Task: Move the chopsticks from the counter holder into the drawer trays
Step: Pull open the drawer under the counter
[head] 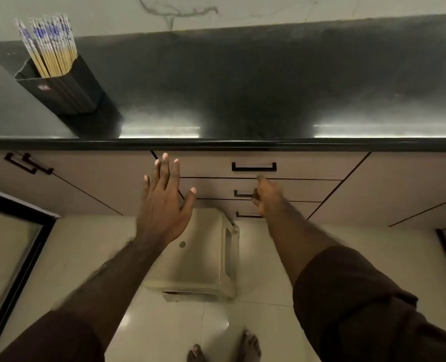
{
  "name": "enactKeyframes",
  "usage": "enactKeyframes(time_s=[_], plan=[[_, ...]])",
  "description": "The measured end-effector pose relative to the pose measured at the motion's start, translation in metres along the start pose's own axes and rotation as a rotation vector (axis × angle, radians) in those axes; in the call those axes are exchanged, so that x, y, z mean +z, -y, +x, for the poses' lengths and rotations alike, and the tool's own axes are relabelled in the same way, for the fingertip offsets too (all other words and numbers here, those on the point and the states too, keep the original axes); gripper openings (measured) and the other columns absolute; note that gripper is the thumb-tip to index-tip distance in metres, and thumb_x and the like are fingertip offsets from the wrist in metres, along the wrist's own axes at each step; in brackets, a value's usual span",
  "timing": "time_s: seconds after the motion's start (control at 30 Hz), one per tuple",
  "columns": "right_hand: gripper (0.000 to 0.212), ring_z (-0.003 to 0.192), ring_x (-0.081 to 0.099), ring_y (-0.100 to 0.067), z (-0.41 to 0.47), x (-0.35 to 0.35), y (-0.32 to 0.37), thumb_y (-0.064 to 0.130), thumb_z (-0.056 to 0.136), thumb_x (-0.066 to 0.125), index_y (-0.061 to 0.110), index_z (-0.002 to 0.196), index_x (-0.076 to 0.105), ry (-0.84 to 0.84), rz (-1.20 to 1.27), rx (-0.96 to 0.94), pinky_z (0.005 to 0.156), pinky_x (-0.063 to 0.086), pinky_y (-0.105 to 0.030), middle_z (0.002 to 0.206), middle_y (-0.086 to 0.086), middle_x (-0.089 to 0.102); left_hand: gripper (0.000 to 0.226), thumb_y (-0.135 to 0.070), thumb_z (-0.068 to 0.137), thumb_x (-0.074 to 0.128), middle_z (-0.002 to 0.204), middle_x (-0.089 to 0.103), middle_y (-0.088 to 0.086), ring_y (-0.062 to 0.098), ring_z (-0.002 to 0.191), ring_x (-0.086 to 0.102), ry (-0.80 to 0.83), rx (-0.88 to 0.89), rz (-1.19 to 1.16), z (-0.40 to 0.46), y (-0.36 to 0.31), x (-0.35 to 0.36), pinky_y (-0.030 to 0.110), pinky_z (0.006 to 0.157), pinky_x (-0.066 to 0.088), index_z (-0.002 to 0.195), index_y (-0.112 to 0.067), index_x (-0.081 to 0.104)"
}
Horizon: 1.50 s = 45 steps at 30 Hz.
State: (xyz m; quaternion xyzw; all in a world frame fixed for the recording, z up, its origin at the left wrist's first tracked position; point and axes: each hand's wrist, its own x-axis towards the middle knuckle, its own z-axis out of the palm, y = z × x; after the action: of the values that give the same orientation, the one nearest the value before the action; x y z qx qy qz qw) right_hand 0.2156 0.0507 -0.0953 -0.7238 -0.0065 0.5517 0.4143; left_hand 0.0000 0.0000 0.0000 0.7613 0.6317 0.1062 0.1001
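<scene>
Fingers on the left hand [164, 202] are spread straight out, holding nothing, hovering in front of the cabinet fronts just below the counter [242, 82] edge. Right hand [266, 195] is further in with its fingers curled at the handle of the middle drawer [302, 189], though it's blurry so I can't tell if it's actually gripping. All three drawers look closed. Chopsticks [51, 48] are standing bunched in the dark holder [65, 92] at the far left of the counter. Beige stool [201, 259] sits on the floor below the hands.
</scene>
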Motion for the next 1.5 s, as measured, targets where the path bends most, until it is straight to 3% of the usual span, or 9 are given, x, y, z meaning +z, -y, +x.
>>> enactKeyframes(time_s=[0.17,0.3,0.5,0.63,0.77,0.83,0.93,1.03,1.5], plan=[[0.028,0.074,0.051,-0.014,0.022,0.013,0.012,0.033,0.096,0.06,0.009,0.109,0.061,0.031,0.117,0.028,0.075,0.052,-0.028,0.088,-0.004,0.054,0.07,-0.044,0.099,0.037,0.162,-0.008,0.003,0.017,0.149,-0.01,-0.025,0.0,0.011,0.012,0.01,0.007,0.042,0.122,0.001,0.154,-0.015,0.003],[0.027,0.085,0.054,-0.018,0.035,0.021,0.018,0.031,0.098,0.057,0.011,0.117,0.056,0.034,0.181,0.035,0.089,0.055,-0.033,0.097,-0.007,0.056,0.07,-0.044,0.099,0.035,0.162,-0.01,0.002,0.016,0.149,-0.011,-0.015,0.004,0.016,0.016,0.016,0.015,0.041,0.122,0.0,0.154,-0.016,0.001],[0.032,0.09,0.059,-0.019,0.062,0.029,0.023,0.025,0.096,0.06,0.01,0.123,0.054,0.036,0.329,0.065,0.085,0.056,-0.031,0.11,-0.011,0.059,0.073,-0.049,0.095,0.032,0.162,-0.008,0.001,0.014,0.149,-0.009,-0.022,0.008,-0.022,0.012,0.016,0.034,0.038,0.121,0.0,0.154,-0.017,0.004],[0.016,0.102,0.065,-0.027,0.075,0.028,0.021,0.014,0.097,0.059,0.007,0.111,0.056,0.057,0.476,0.057,0.088,0.06,-0.034,0.116,-0.018,0.06,0.073,-0.05,0.094,0.031,0.161,-0.01,-0.003,0.013,0.148,-0.009,-0.015,0.012,-0.034,0.006,0.019,0.046,0.036,0.12,-0.001,0.154,-0.019,0.004],[0.008,0.097,0.067,-0.028,0.079,0.027,0.015,0.012,0.097,0.058,0.006,0.094,0.056,0.107,0.525,0.041,0.089,0.059,-0.035,0.108,-0.018,0.063,0.073,-0.05,0.093,0.032,0.159,-0.011,-0.006,0.012,0.148,-0.009,-0.012,0.014,-0.042,0.002,0.02,0.053,0.035,0.119,-0.001,0.154,-0.019,0.006],[0.015,0.092,0.066,-0.025,0.079,0.029,0.013,0.012,0.098,0.058,0.005,0.11,0.058,0.103,0.538,0.025,0.087,0.06,-0.033,0.102,-0.016,0.062,0.073,-0.05,0.093,0.032,0.159,-0.011,-0.006,0.011,0.148,-0.01,-0.009,0.01,-0.044,0.0,0.019,0.055,0.035,0.119,-0.001,0.154,-0.019,0.005],[0.029,0.091,0.066,-0.023,0.077,0.03,0.01,0.012,0.098,0.057,0.006,0.126,0.056,0.098,0.528,-0.005,0.084,0.06,-0.032,0.111,-0.017,0.063,0.074,-0.05,0.093,0.032,0.158,-0.011,-0.006,0.011,0.148,-0.009,-0.006,0.008,-0.052,-0.002,0.019,0.055,0.037,0.12,0.0,0.154,-0.019,0.004],[0.029,0.099,0.067,-0.026,0.074,0.029,0.006,0.01,0.098,0.056,0.005,0.126,0.057,0.109,0.529,-0.023,0.088,0.06,-0.035,0.117,-0.018,0.063,0.073,-0.05,0.093,0.032,0.159,-0.009,-0.004,0.012,0.148,-0.009,-0.003,0.008,-0.056,-0.001,0.022,0.055,0.038,0.12,0.001,0.154,-0.019,0.004],[0.025,0.1,0.067,-0.028,0.063,0.02,-0.017,0.009,0.097,0.056,0.005,0.122,0.056,0.062,0.51,-0.028,0.091,0.058,-0.04,0.113,-0.017,0.067,0.071,-0.04,0.097,0.044,0.16,-0.007,-0.002,0.014,0.149,-0.007,-0.005,0.053,-0.068,0.011,0.01,0.052,0.038,0.121,0.002,0.154,-0.016,0.008]])
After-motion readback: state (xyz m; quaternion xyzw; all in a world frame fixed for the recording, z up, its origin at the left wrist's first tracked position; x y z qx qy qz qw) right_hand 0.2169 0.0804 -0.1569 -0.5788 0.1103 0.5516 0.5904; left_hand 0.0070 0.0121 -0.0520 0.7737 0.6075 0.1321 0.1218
